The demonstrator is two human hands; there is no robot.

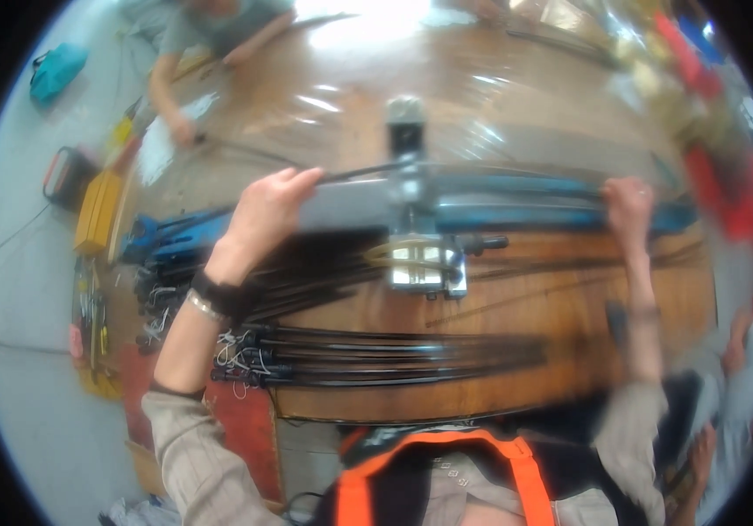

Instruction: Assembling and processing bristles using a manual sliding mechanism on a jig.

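Observation:
My left hand [267, 210] is closed on a thin black rod [354, 173]. The rod runs right to an upright metal device [407, 188] mounted on a long blue-grey bar [516, 206]. Beyond the device a dark line continues along the bar to my right hand [629, 206], whose fingers are closed at its far end. Motion blurs that hand, and I cannot make out exactly what it grips. Below the device sits a shiny metal block [424, 267] with a black handle [486, 243].
Bundles of black rods with white strings [376, 355] lie on the wooden table [516, 307]. Across it, a co-worker's hand [183, 131] holds a dark rod. Yellow boxes [100, 210] and tools stand at left. Another person [735, 377] is at right.

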